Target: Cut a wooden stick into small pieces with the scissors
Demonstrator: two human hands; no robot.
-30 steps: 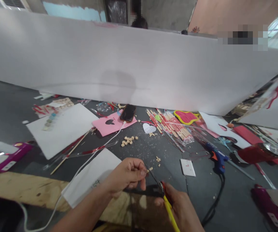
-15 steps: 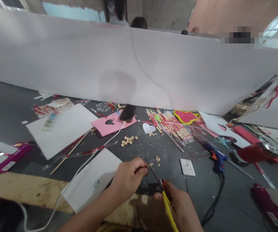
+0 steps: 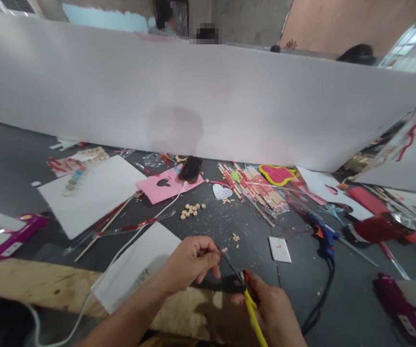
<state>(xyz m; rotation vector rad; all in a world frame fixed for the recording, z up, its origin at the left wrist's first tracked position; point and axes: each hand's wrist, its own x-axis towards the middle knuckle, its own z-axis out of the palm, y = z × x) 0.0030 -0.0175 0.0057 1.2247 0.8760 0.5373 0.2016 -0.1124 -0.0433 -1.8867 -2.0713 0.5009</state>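
Note:
My right hand (image 3: 271, 303) is wrapped round the yellow handles of a pair of pliers (image 3: 251, 315). A thin dark wire-like strip (image 3: 230, 262) runs up and left from the pliers' jaws to my left fingertips. My left hand (image 3: 195, 260) is closed, thumb and forefinger pinched at the strip's upper end, with the lower fingers slightly loosened. Short pieces of wooden stick (image 3: 235, 237) lie just beyond the fingertips. A pile of small wooden pieces (image 3: 192, 210) and a patterned paper heart (image 3: 222, 192) are farther back.
A phone (image 3: 191, 169) lies on pink paper (image 3: 157, 189), its white cable crossing the table. Wooden sticks (image 3: 256, 185), a blue glue gun (image 3: 323, 233) and a white card (image 3: 280, 249) lie rightward. Purple devices (image 3: 14, 233) stand at both sides. A white partition (image 3: 208, 106) closes the back.
My left hand's lower fingers have opened slightly away from the palm. The pliers and right hand have shifted very little.

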